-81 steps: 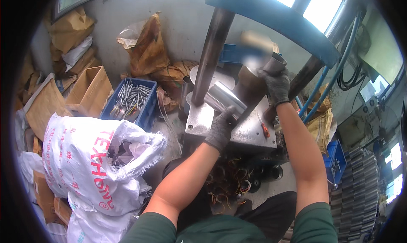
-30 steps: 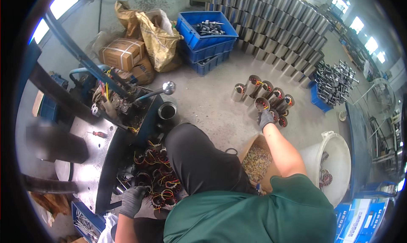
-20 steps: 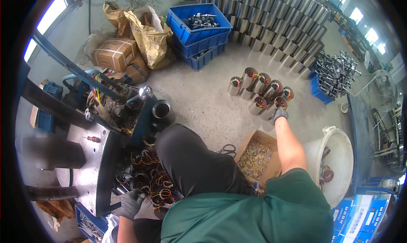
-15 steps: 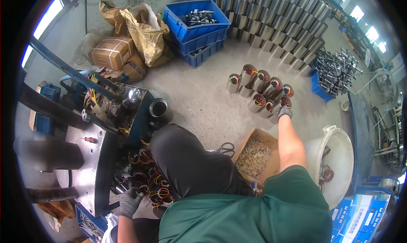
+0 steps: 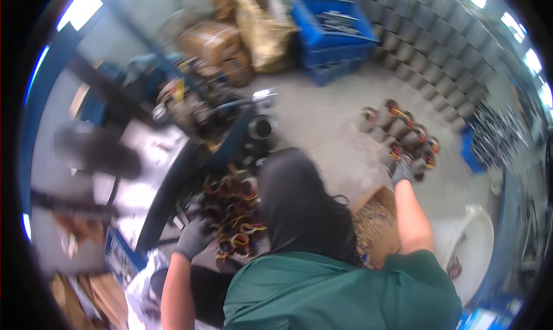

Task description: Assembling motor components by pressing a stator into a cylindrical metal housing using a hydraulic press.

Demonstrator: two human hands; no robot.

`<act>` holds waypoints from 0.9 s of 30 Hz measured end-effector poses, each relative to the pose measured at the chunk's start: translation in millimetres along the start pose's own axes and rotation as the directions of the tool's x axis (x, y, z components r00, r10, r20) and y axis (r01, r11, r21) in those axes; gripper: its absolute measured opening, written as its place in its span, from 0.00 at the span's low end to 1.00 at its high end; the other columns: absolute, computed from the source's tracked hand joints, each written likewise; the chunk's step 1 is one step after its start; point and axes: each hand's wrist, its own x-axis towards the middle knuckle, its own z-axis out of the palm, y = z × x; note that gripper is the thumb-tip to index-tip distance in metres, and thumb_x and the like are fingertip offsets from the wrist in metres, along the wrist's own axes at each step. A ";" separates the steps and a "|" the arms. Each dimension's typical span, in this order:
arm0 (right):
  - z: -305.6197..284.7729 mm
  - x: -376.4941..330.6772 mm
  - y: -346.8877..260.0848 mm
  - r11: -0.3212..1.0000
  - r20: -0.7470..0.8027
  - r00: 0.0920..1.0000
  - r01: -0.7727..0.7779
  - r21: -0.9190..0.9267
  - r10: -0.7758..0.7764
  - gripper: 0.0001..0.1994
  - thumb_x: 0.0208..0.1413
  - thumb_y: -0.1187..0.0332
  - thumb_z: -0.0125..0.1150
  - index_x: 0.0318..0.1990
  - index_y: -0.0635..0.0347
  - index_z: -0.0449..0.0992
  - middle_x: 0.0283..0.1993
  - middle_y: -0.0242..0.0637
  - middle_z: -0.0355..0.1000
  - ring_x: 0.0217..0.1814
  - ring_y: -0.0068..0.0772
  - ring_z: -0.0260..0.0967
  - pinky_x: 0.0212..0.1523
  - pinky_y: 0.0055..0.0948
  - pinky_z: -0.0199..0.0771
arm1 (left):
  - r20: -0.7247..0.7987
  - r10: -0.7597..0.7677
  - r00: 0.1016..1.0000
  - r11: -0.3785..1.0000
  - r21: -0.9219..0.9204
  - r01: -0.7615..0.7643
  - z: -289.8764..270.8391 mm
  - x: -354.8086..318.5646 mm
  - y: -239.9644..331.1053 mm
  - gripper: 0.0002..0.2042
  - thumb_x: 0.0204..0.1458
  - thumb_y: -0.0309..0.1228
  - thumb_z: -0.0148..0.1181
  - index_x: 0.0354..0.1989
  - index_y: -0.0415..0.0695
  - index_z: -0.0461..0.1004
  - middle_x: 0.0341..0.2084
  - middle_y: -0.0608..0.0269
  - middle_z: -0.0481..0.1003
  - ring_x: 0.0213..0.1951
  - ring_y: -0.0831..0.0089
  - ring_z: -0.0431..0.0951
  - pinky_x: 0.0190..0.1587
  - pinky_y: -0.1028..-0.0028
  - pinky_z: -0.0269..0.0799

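My right hand (image 5: 401, 170), in a dark glove, reaches out to the near edge of a cluster of metal cylinders with coloured wires (image 5: 403, 131) standing on the concrete floor. It touches the nearest cylinder; motion blur hides its grip. My left hand (image 5: 194, 238), also gloved, rests low on a heap of similar wired windings (image 5: 233, 212) beside my dark-trousered knee (image 5: 299, 203). Its fingers curl against the heap, and whether they hold a piece is unclear.
A blue press machine (image 5: 144, 140) stands on the left. A blue crate of metal parts (image 5: 334, 27), brown sacks (image 5: 253, 25) and a cardboard box (image 5: 210, 39) lie behind. An open carton of small bits (image 5: 374, 226) and a white bucket (image 5: 472, 249) sit right. Grey cylinders (image 5: 443, 48) line the wall.
My view swung from the press to the floor on the right. My right hand has stretched farther out to the cylinder cluster. My left hand stays on the heap of windings.
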 end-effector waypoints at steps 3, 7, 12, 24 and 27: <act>113.1 -62.0 17.4 0.920 0.188 0.963 -0.110 -0.376 0.193 0.14 0.64 0.56 0.59 0.52 0.48 0.76 0.39 0.35 0.81 0.36 0.35 0.78 0.36 0.34 0.80 | -0.009 -0.070 0.998 0.996 0.057 0.070 -31.4 -10.6 5.5 0.16 0.54 0.39 0.66 0.48 0.47 0.81 0.41 0.46 0.78 0.43 0.47 0.79 0.48 0.53 0.75; 276.5 -136.7 -26.9 0.704 0.606 0.766 0.310 -0.639 0.213 0.08 0.62 0.65 0.59 0.46 0.51 0.77 0.38 0.38 0.81 0.35 0.30 0.79 0.37 0.28 0.80 | -0.165 -0.105 0.981 0.993 0.040 0.113 -52.7 -15.4 -5.5 0.20 0.56 0.38 0.68 0.56 0.46 0.77 0.46 0.49 0.77 0.48 0.49 0.79 0.52 0.55 0.76; 468.4 -283.2 -38.2 0.100 0.886 0.295 0.931 -0.350 0.359 0.11 0.58 0.68 0.59 0.42 0.66 0.81 0.34 0.42 0.79 0.37 0.32 0.79 0.39 0.34 0.78 | -0.347 -0.144 0.927 0.989 -0.061 0.132 -96.6 -21.0 -11.8 0.21 0.55 0.36 0.69 0.56 0.44 0.78 0.47 0.49 0.79 0.49 0.51 0.81 0.55 0.60 0.77; 544.7 -395.3 253.8 -0.244 0.499 -0.057 0.820 0.517 0.864 0.29 0.60 0.49 0.59 0.66 0.53 0.76 0.63 0.57 0.74 0.63 0.52 0.75 0.62 0.41 0.74 | -0.520 -0.307 0.797 0.939 -0.305 0.162 -135.1 -30.6 -30.9 0.19 0.59 0.36 0.69 0.55 0.41 0.79 0.45 0.54 0.80 0.50 0.62 0.83 0.55 0.62 0.79; 540.1 -408.5 302.5 -0.302 0.785 -0.076 0.897 0.324 0.615 0.36 0.63 0.43 0.54 0.71 0.58 0.70 0.68 0.60 0.69 0.70 0.56 0.69 0.70 0.47 0.65 | -0.569 -0.296 0.767 0.951 -0.251 0.181 -139.8 -35.6 -35.4 0.18 0.59 0.39 0.68 0.54 0.42 0.80 0.44 0.53 0.80 0.49 0.60 0.83 0.54 0.61 0.79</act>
